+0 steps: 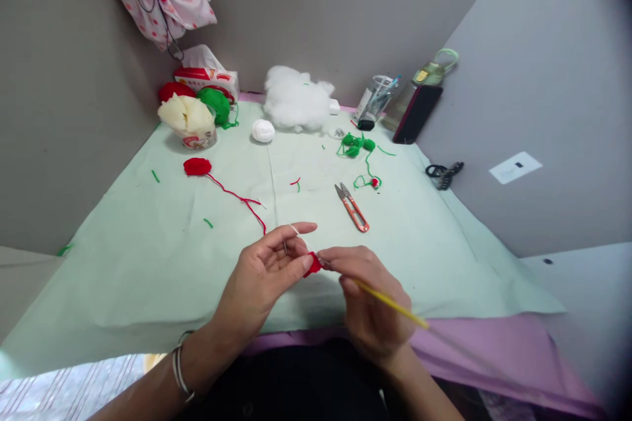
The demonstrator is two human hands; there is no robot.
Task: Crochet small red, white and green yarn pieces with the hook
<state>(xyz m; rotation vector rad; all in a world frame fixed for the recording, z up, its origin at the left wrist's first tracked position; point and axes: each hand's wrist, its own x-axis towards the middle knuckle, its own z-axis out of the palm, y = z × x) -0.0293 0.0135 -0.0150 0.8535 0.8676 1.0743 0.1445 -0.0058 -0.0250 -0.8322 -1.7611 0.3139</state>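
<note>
My left hand (269, 270) pinches a small red crocheted piece (312, 264) between thumb and fingers, with white yarn (300, 235) running over the raised index finger. That strand leads back over the table to a white yarn ball (263, 131). My right hand (372, 296) is closed around a crochet hook (390, 302) with a yellow handle, its tip at the red piece. Fingers hide the hook's end and part of the stitches. Red yarn (232, 192) trails from a flat red crocheted piece (197, 166) at the left towards my left hand.
Orange-handled thread snips (352, 208) lie right of centre, below green crocheted pieces (358, 145). White stuffing (299, 99), a tissue box (212, 82), a paper-lined tub (190, 122), a glass jar (378, 99) and a phone (417, 114) stand along the back. Yarn scraps (296, 183) are scattered about.
</note>
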